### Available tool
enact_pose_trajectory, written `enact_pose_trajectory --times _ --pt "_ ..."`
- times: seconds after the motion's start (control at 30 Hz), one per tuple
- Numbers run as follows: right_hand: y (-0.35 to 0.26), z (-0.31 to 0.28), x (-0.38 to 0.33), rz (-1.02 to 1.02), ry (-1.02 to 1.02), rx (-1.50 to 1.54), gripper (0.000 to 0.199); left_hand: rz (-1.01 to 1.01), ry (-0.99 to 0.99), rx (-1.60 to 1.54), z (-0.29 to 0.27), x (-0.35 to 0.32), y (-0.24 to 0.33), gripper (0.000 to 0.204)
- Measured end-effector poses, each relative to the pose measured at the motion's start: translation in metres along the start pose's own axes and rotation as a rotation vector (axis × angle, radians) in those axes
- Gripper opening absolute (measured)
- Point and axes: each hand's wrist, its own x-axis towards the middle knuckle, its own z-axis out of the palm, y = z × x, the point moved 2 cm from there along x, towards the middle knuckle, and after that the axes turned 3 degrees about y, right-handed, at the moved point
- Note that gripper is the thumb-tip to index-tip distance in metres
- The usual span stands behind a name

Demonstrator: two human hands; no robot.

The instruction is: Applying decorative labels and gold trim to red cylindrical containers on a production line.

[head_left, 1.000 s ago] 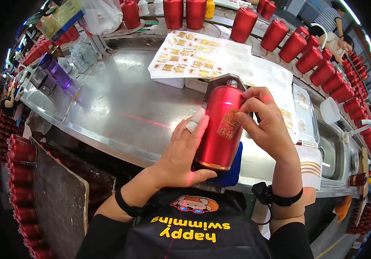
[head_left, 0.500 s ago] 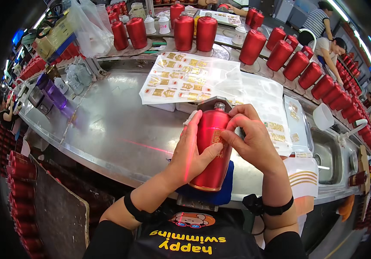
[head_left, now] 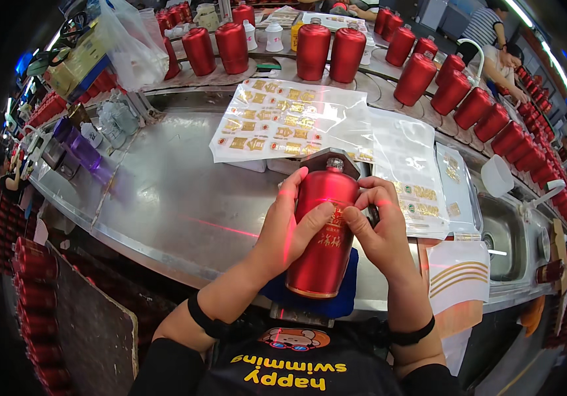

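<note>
A red metallic bottle (head_left: 315,267) lies tilted before me, its clear neck pointing away and its base toward me. My left hand (head_left: 289,228) wraps its left side, the thumb lying across the front. From the right, my right hand (head_left: 386,228) grips it too, its thumb pressed on the gold label (head_left: 336,214) near the middle. Gold lettering shows below the thumbs. Under the bottle's base is a blue cloth (head_left: 348,290), and a dark angular block (head_left: 311,160) sits behind the neck. A red light line crosses my left hand and the bottle.
Beyond the bottle lie sheets of gold stickers (head_left: 277,125) and more clear sheets (head_left: 409,165). A curved conveyor (head_left: 277,74) carries several red bottles (head_left: 313,53). A sink (head_left: 498,231) is at right, a purple cup (head_left: 82,145) at left. Other people work at the far right.
My right thumb and fingers have moved down and flattened onto the bottle's label area. The bottles on the conveyor have shifted to the right.
</note>
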Motion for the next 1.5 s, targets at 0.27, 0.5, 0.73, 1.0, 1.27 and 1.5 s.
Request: enact_pose_trajectory --times 0.27,0.5,0.73,1.0,1.27,1.5 --pt "0.005 0.002 -0.001 0.038 0.017 0.096 0.027 0.0 -0.029 0.073 -0.001 0.002 0.0 0.074" --pt "0.003 0.002 -0.003 -0.003 0.009 0.06 0.033 0.04 -0.037 0.043 -0.001 -0.005 -0.001 0.079" --pt "0.002 0.002 -0.003 0.035 0.004 0.058 0.037 0.035 -0.011 0.002 -0.003 0.003 -0.003 0.075" --pt "0.004 0.003 -0.001 -0.042 0.003 0.005 0.036 0.024 -0.004 0.111 -0.003 0.008 -0.002 0.075" --pt "0.005 0.003 -0.003 0.018 -0.018 0.065 0.036 0.06 -0.11 -0.007 -0.009 0.006 -0.007 0.083" --pt "0.007 0.004 -0.003 -0.035 -0.021 0.016 0.041 0.102 -0.119 -0.004 -0.011 0.002 -0.01 0.084"
